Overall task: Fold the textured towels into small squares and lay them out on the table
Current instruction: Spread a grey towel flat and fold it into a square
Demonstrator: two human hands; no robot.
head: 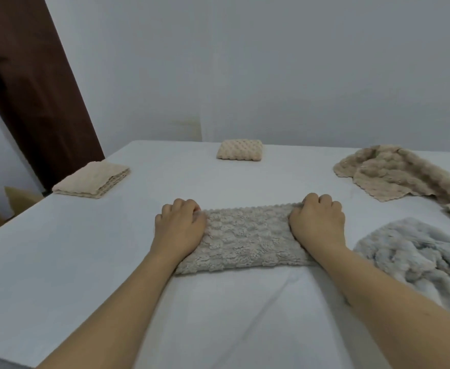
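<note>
- Head view: a grey towel [245,237], folded into a long band, lies across the middle of the worktop [59,262], which is covered by a white cloth.
- The left hand [180,227] sits on the band's left end. Its fingers [185,205] are curled down over the far left corner and grip the towel there.
- The right hand [317,222] sits on the band's right end. Its knuckles are bent over the far right corner, gripping the towel in the same way.
- Both forearms reach in from the near edge, one on each side of the band, and the wrists cover its short ends.
- The band's far edge is scalloped and runs straight between the two hands; its near edge is thicker and rounded.
- A beige square [92,179], folded in several layers, lies near the worktop's left edge, well apart from the hands.
- A second beige square [240,150], smaller in view, lies at the far edge, near the wall [271,62].
- A loose beige towel [394,174] lies crumpled at the far right.
- A pale blue-grey towel [415,257] lies bunched at the near right, just beside the right forearm; I cannot tell whether they touch.
- A dark brown door [32,89] stands at the left, behind the worktop.
</note>
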